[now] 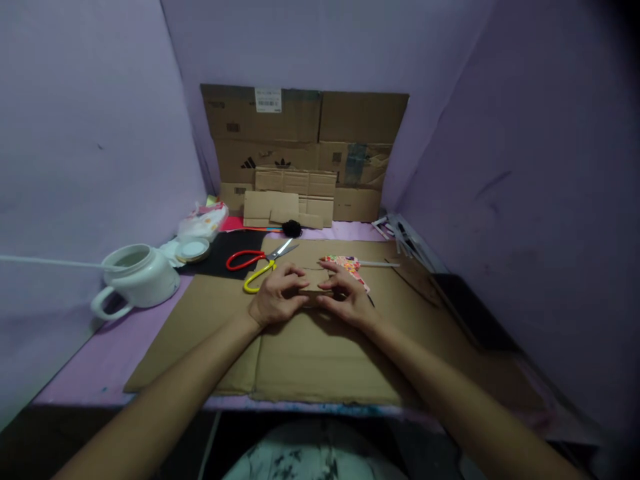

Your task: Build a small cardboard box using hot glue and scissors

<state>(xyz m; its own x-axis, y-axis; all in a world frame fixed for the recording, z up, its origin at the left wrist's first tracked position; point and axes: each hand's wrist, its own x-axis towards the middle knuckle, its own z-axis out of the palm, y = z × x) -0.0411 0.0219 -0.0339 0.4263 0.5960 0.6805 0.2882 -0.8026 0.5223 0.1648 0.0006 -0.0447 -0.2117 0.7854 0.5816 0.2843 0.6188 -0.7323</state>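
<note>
Between my two hands is a small brown cardboard piece (pixel 315 280), held just over the large cardboard sheet (pixel 320 360) on the table. The fingers and thumb of my left hand (pixel 283 293) pinch its left end. At its right end, my right hand (pixel 347 293) grips it the same way. Scissors (pixel 257 263) with one red and one yellow handle lie beyond my left hand, blades parted. Partly hidden behind my right hand is a flower-patterned piece (pixel 357 272), with a pencil tip and a thin white stick beside it.
A white mug-like pot (pixel 150 277) stands at the left, near a round lid (pixel 193 249). Black sheet (pixel 235 247), black yarn (pixel 291 229) and cardboard scraps (pixel 270 205) lie at the back. A dark flat object (pixel 473 310) leans along the right wall, below clear sticks (pixel 407 237).
</note>
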